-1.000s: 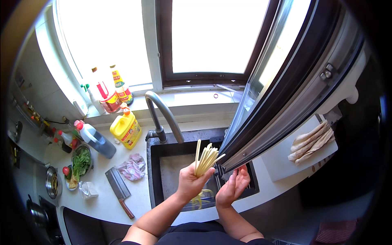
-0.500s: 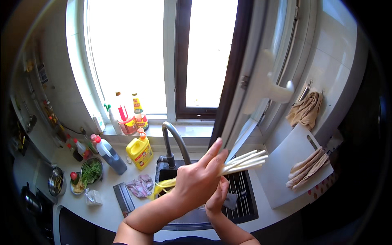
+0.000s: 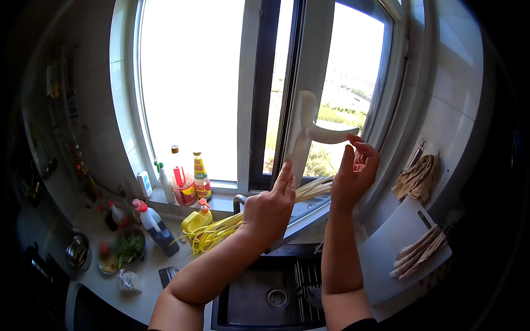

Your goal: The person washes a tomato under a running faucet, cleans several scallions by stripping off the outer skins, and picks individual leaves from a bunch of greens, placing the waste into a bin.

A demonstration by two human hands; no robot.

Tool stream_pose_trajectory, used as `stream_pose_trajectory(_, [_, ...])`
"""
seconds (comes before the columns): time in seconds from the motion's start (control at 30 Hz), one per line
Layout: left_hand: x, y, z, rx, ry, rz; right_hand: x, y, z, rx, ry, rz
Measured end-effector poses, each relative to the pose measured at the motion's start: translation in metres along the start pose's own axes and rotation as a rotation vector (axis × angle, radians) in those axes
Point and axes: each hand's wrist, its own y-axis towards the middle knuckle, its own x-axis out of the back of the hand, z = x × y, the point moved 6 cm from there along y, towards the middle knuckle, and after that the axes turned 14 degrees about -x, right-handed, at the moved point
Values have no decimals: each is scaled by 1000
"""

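My left hand [image 3: 268, 212] is closed around a bunch of yellow chives [image 3: 221, 230], their pale stalks pointing right and their yellow leaves trailing left. The bunch is held up above the sink's far edge. My right hand [image 3: 356, 174] is raised at the window, thumb apart from the bent fingers. Its fingertips meet the tip of the white window handle [image 3: 331, 134], not wrapped around it. The handle is on a hinged window sash [image 3: 301, 154] that stands ajar, with a narrow gap along its left side. My left hand hides the middle of the bunch.
Below my arms is a dark sink [image 3: 259, 292] with a drying rack, its faucet [image 3: 238, 203] partly hidden. Bottles [image 3: 201, 176] stand on the sill; a yellow jug [image 3: 196, 222] and a bowl of greens [image 3: 131, 246] are on the counter. A white cutting board [image 3: 406, 248] leans at right.
My right hand has risen from beside the chives to the window handle. The sash has swung left, narrowing the gap. My left hand still holds the chives; the view has tilted up.
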Motion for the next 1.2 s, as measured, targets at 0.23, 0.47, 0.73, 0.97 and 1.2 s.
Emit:
stream_pose_trajectory(0.23, [-21,13,30,-24,-19,56,-23,12,-1,194,-252,-79])
stream_pose_trajectory(0.47, [-75,31,97,47,29,110,-90,16,-28,411,-308,26])
stream_pose_trajectory(0.73, [-138,57,171,110,10,143,-159,32,-69,465,-334,108])
stream_pose_trajectory(0.97, [-180,75,199,232,19,298,-198,42,-107,440,-397,180])
stream_pose_trajectory(1.2, [-213,91,216,323,-2,307,-223,48,-131,359,-402,175])
